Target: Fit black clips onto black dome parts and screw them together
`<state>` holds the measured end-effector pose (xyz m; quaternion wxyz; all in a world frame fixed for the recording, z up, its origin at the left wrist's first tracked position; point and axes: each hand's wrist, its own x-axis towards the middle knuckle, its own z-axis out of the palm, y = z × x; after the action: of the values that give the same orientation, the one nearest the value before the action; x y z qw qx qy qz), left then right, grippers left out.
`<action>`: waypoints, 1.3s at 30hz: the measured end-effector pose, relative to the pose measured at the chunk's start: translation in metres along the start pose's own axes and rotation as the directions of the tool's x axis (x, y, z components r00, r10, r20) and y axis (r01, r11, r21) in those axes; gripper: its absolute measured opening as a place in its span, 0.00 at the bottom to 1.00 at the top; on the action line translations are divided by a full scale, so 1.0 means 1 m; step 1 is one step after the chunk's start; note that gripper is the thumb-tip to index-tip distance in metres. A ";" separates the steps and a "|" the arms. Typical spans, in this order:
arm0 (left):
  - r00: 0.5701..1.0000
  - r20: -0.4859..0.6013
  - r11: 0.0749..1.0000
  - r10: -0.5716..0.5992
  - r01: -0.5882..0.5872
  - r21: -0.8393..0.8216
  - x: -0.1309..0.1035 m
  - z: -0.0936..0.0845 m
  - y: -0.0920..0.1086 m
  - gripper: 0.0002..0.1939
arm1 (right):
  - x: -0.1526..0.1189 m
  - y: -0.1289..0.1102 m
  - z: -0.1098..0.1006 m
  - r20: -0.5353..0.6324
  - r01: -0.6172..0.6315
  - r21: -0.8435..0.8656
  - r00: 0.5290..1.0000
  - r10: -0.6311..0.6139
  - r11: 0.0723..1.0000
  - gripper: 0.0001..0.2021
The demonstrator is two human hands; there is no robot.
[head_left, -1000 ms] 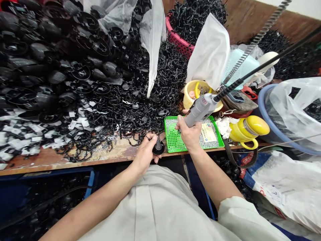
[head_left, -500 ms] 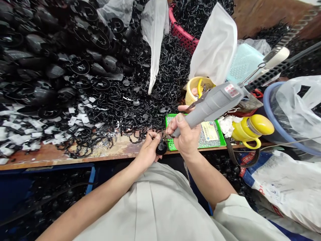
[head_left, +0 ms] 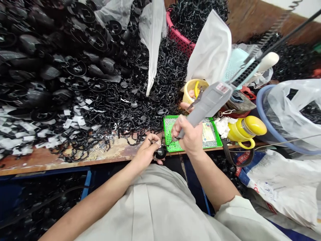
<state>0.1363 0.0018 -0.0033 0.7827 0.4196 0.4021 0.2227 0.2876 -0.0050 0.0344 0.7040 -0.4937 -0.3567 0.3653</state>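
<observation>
Between the fingers of my left hand is a round black plastic part, held just over the bench's front edge. My right hand is wrapped round a grey electric screwdriver, tilted with its cord end up to the right. Its lower tip points down left towards the round part, apart from it as far as I can see. Under the right hand lies a green tray of small metal screws, with a printed yellowish card on top.
Heaped black plastic parts and white pieces cover the bench. Behind the screwdriver stand a yellow cup and a red basket. To the right are a yellow flask, a blue-rimmed tub and white sacks.
The screwdriver's tip has drawn back slightly from the round part. My left hand has turned a little, so more of the part's smooth domed face shows. The view has shifted slightly.
</observation>
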 end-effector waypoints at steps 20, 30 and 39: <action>0.996 -0.088 0.995 0.011 -0.003 0.096 0.003 0.005 -0.002 0.19 | 0.005 0.029 -0.034 -0.125 0.048 -0.235 0.989 -0.079 0.971 0.18; 0.994 -0.099 0.960 0.043 -0.013 0.279 -0.002 0.006 0.001 0.28 | -0.002 -0.001 -0.006 -0.154 0.148 -0.100 0.975 -0.162 0.984 0.17; 0.991 -0.119 0.982 0.064 -0.042 0.184 -0.001 0.008 -0.003 0.27 | -0.013 -0.005 0.036 -0.009 0.041 0.079 0.999 -0.040 0.996 0.19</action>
<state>0.1422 -0.0044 -0.0024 0.7085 0.4848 0.4574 0.2319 0.2509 -0.0018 0.0467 0.7315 -0.4594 -0.3495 0.3629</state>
